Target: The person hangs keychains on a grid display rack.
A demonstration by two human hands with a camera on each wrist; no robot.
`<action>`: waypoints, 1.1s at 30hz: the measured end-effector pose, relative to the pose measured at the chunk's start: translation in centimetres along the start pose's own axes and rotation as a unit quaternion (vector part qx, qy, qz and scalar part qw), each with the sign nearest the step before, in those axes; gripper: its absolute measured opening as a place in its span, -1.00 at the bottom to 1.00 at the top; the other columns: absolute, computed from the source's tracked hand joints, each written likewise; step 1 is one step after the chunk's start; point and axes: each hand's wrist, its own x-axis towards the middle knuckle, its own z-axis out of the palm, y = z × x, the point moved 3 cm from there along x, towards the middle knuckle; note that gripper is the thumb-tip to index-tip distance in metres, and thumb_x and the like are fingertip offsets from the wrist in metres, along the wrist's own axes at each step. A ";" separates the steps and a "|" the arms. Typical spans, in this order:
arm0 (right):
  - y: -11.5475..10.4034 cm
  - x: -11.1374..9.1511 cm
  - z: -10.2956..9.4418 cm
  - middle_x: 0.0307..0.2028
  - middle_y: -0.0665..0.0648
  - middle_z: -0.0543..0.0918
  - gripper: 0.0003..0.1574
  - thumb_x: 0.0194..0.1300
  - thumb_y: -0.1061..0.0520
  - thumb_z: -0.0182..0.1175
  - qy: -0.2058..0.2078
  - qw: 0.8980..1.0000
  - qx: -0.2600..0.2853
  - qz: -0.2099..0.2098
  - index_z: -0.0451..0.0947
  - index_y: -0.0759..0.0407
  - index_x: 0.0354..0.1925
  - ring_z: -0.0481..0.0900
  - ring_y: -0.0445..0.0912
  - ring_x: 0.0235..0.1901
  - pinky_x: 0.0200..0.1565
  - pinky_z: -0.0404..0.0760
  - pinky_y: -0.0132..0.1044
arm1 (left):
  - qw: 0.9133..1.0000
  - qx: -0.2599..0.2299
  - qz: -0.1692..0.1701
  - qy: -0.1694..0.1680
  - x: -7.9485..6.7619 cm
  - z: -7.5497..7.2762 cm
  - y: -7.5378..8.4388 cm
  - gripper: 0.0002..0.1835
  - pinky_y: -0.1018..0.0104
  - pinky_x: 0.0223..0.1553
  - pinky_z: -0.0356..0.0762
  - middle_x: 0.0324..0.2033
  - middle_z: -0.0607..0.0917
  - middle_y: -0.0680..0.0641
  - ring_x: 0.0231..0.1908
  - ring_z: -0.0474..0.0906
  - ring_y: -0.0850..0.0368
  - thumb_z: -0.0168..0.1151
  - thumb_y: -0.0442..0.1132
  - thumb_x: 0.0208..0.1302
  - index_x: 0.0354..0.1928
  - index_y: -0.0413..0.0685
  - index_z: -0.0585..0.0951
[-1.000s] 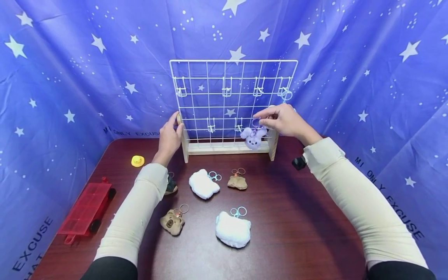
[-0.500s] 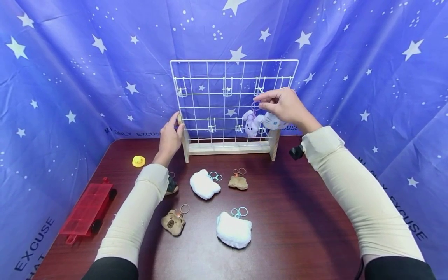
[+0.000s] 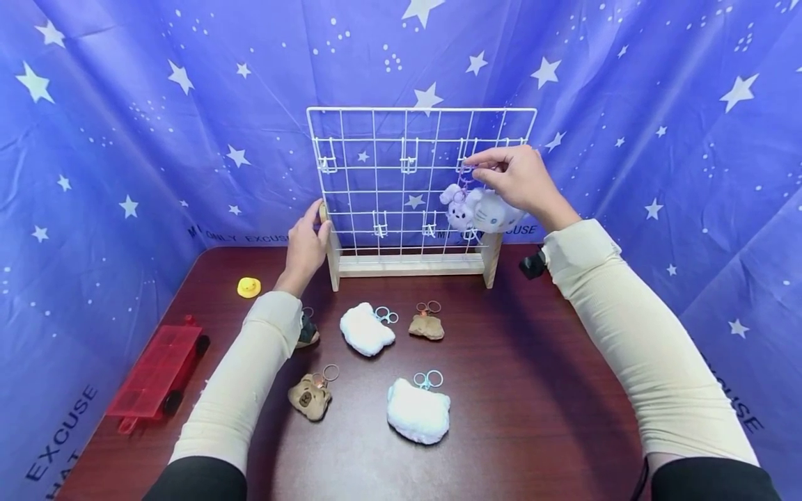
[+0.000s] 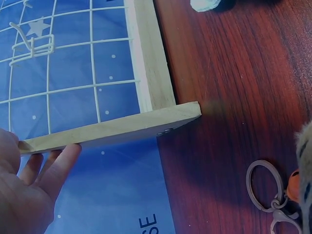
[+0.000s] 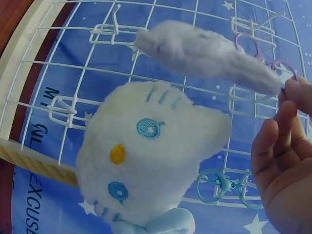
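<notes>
A white wire grid rack in a wooden stand [image 3: 407, 266] faces me at the back of the table. My left hand [image 3: 305, 245] grips the stand's left wooden upright [image 4: 117, 126], thumb on one side, fingers on the other. My right hand [image 3: 525, 174] pinches the purple ring [image 5: 284, 62] of a small lilac plush keychain [image 3: 459, 213], close in front of an upper wire hook [image 3: 463, 164] right of the grid's middle. Just right of it hangs a white cat plush keychain [image 3: 495, 210] with blue eyes, partly hidden by my right hand in the head view.
Two white plush keychains [image 3: 418, 412] and two brown ones [image 3: 310, 398] lie on the table. A dark one [image 3: 308, 332] is half hidden by my left sleeve. At left are a yellow duck [image 3: 248, 287] and a red see-through wheeled cart [image 3: 159, 372]. Other hooks [image 3: 379, 228] dot the grid.
My right hand has lifted the lilac plush keychain from the grid's lower right up to the level of the upper hooks. My left hand has stayed on the upright.
</notes>
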 end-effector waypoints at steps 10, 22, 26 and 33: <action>0.2 0.3 0.4 -0.27 0.31 0.79 -0.71 0.39 0.17 0.27 0.004 1.000 -0.013 0.015 0.76 0.08 0.04 0.52 -0.29 -0.65 -0.53 0.48 -0.46 | 1.000 -0.006 0.007 0.011 -0.1 0.0 -0.1 -0.43 -0.14 0.27 0.49 0.09 0.69 -0.32 0.17 0.59 -0.26 0.16 -0.21 0.48 0.50 0.02 0.37; 0.2 -0.3 0.2 -0.18 0.23 0.79 -0.66 0.37 0.16 0.25 0.024 0.998 -0.046 0.026 0.74 0.02 0.08 0.52 -0.34 -0.48 -0.46 0.48 -0.50 | 1.000 -0.005 0.009 0.013 -0.1 0.0 0.1 -0.43 -0.13 0.26 0.49 0.08 0.68 -0.33 0.16 0.60 -0.27 0.17 -0.19 0.48 0.49 0.03 0.39; 0.3 -0.7 0.1 -0.14 0.20 0.78 -0.64 0.37 0.16 0.24 0.022 0.998 -0.049 0.030 0.71 0.04 0.11 0.53 -0.35 -0.42 -0.39 0.48 -0.52 | 1.000 0.000 0.009 0.016 -0.1 0.1 0.1 -0.43 -0.13 0.26 0.48 0.08 0.69 -0.31 0.16 0.60 -0.26 0.17 -0.20 0.48 0.48 0.03 0.39; 0.5 -1.4 0.1 -0.12 0.21 0.78 -0.63 0.37 0.17 0.24 0.018 0.998 -0.042 0.034 0.70 0.07 0.12 0.53 -0.41 -0.45 -0.40 0.51 -0.56 | 1.000 0.001 0.004 0.013 -0.1 0.1 0.0 -0.43 -0.13 0.26 0.48 0.08 0.69 -0.29 0.17 0.59 -0.25 0.16 -0.19 0.49 0.49 0.06 0.38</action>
